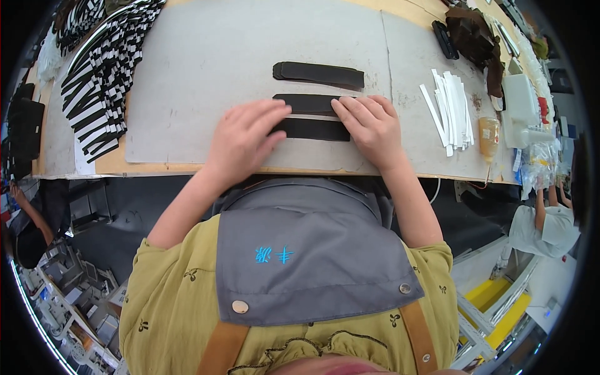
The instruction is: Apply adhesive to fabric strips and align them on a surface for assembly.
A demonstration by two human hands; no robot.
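Three dark bands of flat black strips lie one behind another on the grey table sheet. The far one point(319, 74) is a small, slightly fanned stack. At the left end of the middle black strip point(306, 104) are the fingertips of my left hand point(244, 134), its fingers stretched and its thumb apart, near the closest strip. My right hand point(375, 132) rests its outstretched fingertips on the middle strip's right end; its thumb is hidden. The near black strip point(317, 129) lies between my hands, its left end partly behind my left hand.
Many black and white strips point(106, 87) are heaped at the left. Loose white strips point(455, 112) lie to the right, beside a bottle of amber liquid point(489, 136). A brown cloth bundle point(472, 34) sits at the far right. Other people are at both sides.
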